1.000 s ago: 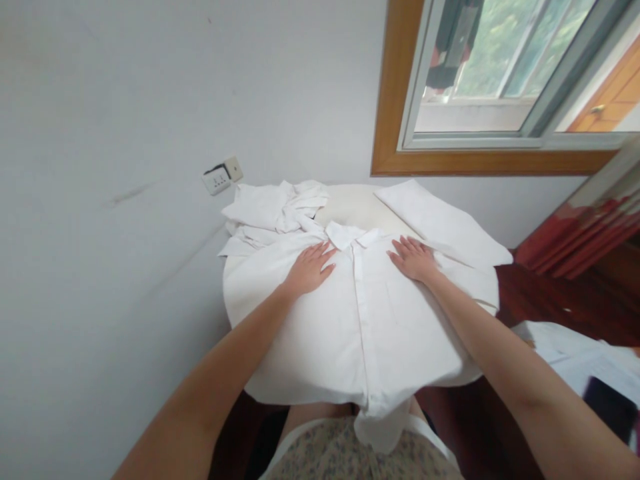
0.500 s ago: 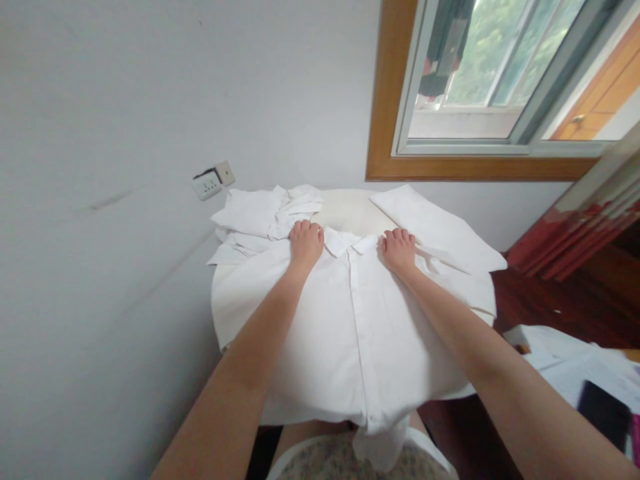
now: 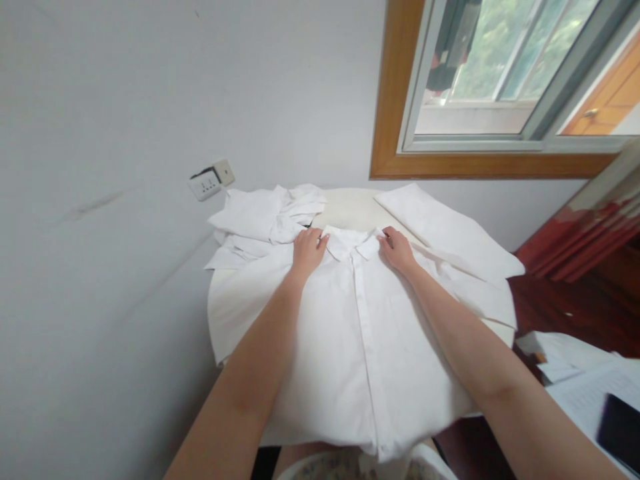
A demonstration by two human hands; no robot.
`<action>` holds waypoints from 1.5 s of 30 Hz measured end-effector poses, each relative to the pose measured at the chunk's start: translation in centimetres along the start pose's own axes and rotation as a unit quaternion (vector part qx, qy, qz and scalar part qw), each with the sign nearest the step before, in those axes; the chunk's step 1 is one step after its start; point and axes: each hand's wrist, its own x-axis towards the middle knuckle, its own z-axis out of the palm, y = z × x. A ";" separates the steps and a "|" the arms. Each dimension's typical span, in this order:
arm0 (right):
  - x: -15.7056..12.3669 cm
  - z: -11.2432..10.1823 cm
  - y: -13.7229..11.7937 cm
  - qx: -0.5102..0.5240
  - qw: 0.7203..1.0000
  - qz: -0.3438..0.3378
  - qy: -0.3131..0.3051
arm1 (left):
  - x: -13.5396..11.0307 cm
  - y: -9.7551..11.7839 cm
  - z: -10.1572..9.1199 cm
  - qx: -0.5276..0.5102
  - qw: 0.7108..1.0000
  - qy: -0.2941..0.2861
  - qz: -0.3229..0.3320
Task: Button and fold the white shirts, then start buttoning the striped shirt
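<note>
A white button-up shirt (image 3: 330, 333) lies spread front side up over a round cream table (image 3: 350, 205), its collar toward the wall and its hem hanging over the near edge. My left hand (image 3: 309, 252) is closed on the shirt beside the left end of the collar, thumb on top. On the other side of the collar, my right hand (image 3: 397, 249) pinches the fabric at the right shoulder. Both sleeves spread outward beneath or past my forearms.
Crumpled white clothing (image 3: 255, 217) sits at the table's back left. Folded white cloth (image 3: 445, 227) lies at the back right. A wall socket (image 3: 205, 185), a window frame (image 3: 480, 167) and a curtain (image 3: 575, 230) are beyond. Papers and a dark phone (image 3: 623, 430) are at lower right.
My hands have gone from lying over the shirt's shoulders to gripping the fabric beside the collar. The shirt's hem sits slightly lower in view, and the camera has shifted a little.
</note>
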 end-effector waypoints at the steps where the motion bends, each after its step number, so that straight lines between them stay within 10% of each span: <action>1: 0.0 0.0 -0.2 0.011 1.000 -0.005 0.017 | 0.0 0.0 -0.1 -0.017 1.000 0.013 0.006; 8: -0.6 -1.1 -1.5 0.023 0.997 -0.009 0.079 | -0.5 0.5 -1.3 -0.071 0.995 0.074 0.015; 22: -0.8 -1.8 -1.1 -0.079 0.996 -0.051 -0.003 | -1.0 0.5 -2.9 0.055 0.996 -0.075 0.017; 29: 3.1 -3.1 -2.8 -0.178 0.976 -0.078 0.096 | 4.3 2.2 -3.9 0.134 0.987 -0.031 0.079; 34: 7.0 -2.3 -2.6 -0.183 0.973 -0.061 0.124 | 8.2 1.5 -2.2 0.145 0.985 -0.017 0.090; 45: 6.3 3.7 -0.2 -0.167 0.985 -0.022 0.039 | 5.8 -0.5 2.1 0.087 0.995 -0.020 0.037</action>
